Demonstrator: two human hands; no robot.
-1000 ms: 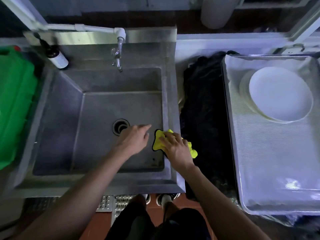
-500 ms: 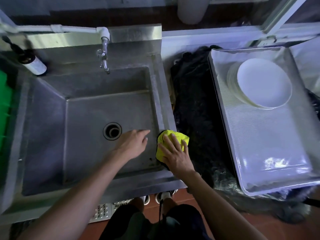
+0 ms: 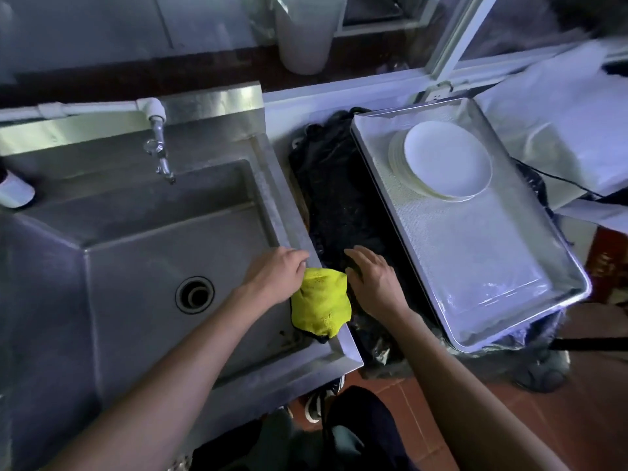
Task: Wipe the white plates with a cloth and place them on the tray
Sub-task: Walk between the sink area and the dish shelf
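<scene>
Head view, steeply down, close.

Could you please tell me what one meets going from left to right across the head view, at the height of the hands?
Sink drain → left hand → yellow cloth → right hand → tray.
</scene>
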